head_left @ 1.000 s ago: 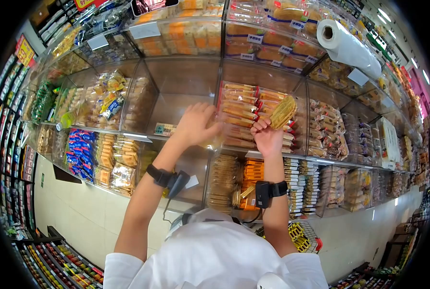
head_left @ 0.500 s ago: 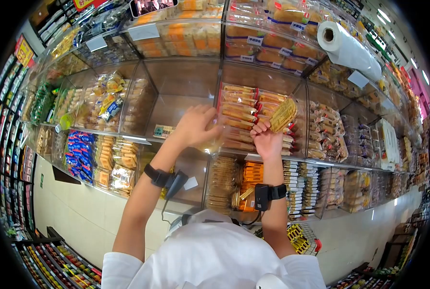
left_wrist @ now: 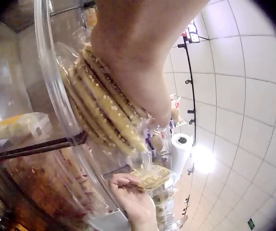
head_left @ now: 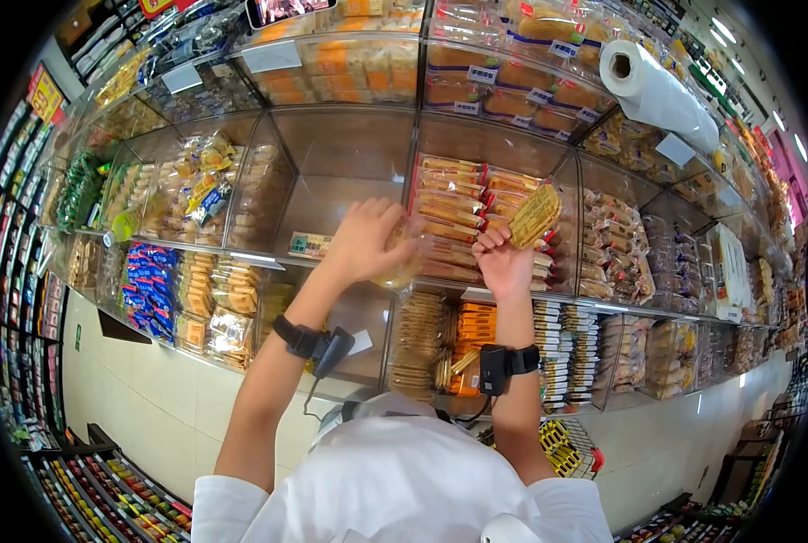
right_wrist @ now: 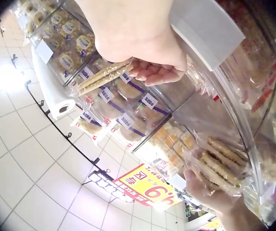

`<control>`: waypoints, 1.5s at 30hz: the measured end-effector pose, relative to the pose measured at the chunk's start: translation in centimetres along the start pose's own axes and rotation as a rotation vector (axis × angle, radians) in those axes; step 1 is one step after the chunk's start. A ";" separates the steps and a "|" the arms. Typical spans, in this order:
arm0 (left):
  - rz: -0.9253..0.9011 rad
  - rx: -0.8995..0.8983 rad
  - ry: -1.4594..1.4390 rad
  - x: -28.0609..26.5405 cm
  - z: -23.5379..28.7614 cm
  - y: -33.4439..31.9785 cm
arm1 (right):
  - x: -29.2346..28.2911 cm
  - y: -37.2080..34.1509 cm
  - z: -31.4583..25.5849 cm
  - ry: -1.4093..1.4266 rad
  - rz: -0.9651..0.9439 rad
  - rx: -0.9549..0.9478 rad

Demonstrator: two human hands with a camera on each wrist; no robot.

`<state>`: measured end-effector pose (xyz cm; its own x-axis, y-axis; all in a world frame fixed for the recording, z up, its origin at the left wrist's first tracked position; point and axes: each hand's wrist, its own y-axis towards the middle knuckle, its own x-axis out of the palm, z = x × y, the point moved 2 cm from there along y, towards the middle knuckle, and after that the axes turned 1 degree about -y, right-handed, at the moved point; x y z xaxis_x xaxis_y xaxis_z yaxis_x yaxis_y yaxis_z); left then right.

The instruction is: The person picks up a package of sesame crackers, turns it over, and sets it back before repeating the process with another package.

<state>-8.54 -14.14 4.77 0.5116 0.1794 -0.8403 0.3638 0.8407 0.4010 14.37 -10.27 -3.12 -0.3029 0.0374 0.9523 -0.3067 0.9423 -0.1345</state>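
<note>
My left hand [head_left: 368, 240] grips a clear pack of several seeded, layered pastry sticks [left_wrist: 106, 103], hanging at the divider between two bins; in the head view the pack is mostly hidden under the hand. In the right wrist view the same pack [right_wrist: 219, 163] lies against the left palm and fingers [right_wrist: 203, 190]. My right hand [head_left: 505, 264] pinches a flat, golden wrapped pastry [head_left: 535, 217] at its lower end, above the bin of red-edged packets [head_left: 449, 204]. Edge-on in the right wrist view, that pastry [right_wrist: 104, 77] looks like two thin layers.
Clear bin dividers [head_left: 415, 136] stand between the hands and around them. A plastic bag roll [head_left: 644, 81] sits at the upper right, and a phone [head_left: 286, 11] at the top. Biscuit bins [head_left: 418, 339] line the front; a cart [head_left: 571, 448] stands below right.
Both hands stay nearly in place. The left hand shifts slightly, and more of its clear pack shows beside the thumb than half a second ago. The right hand's pastry turns slightly.
</note>
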 end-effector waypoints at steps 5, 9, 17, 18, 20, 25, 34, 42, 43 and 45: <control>0.015 -0.023 -0.006 0.2 0.0 0.0 | 0.1 -0.1 -0.1 -0.002 0.010 -0.011; 0.005 -0.032 0.010 0.3 0.0 -0.1 | -0.1 0.0 0.0 -0.010 -0.007 -0.011; 0.017 -0.032 0.012 0.3 0.0 -0.1 | -0.1 0.0 0.0 -0.050 0.014 -0.029; 0.008 -0.037 0.017 0.3 0.1 -0.1 | 0.3 -0.2 0.0 -0.055 0.015 -0.035; 0.020 -0.027 0.012 0.4 0.1 0.0 | 0.5 -0.3 0.0 -0.056 0.011 -0.039; 0.039 -0.015 0.021 0.3 0.2 0.0 | 0.2 -0.1 0.0 -0.029 0.016 -0.018; 0.022 -0.036 0.032 0.3 0.5 0.0 | 0.3 -0.2 0.0 -0.028 -0.007 -0.027; 0.019 -0.046 0.033 0.2 0.6 0.0 | 0.1 -0.1 -0.1 -0.039 0.006 -0.029; 0.018 -0.050 0.035 0.1 0.6 0.1 | 0.1 -0.1 -0.1 -0.044 0.011 -0.028; 0.012 -0.059 0.037 0.1 0.8 0.1 | 0.2 -0.1 -0.1 -0.030 0.014 -0.026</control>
<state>-7.87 -14.46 4.99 0.4861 0.2077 -0.8489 0.3109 0.8667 0.3900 14.40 -10.30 -2.90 -0.3340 0.0409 0.9417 -0.2785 0.9502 -0.1400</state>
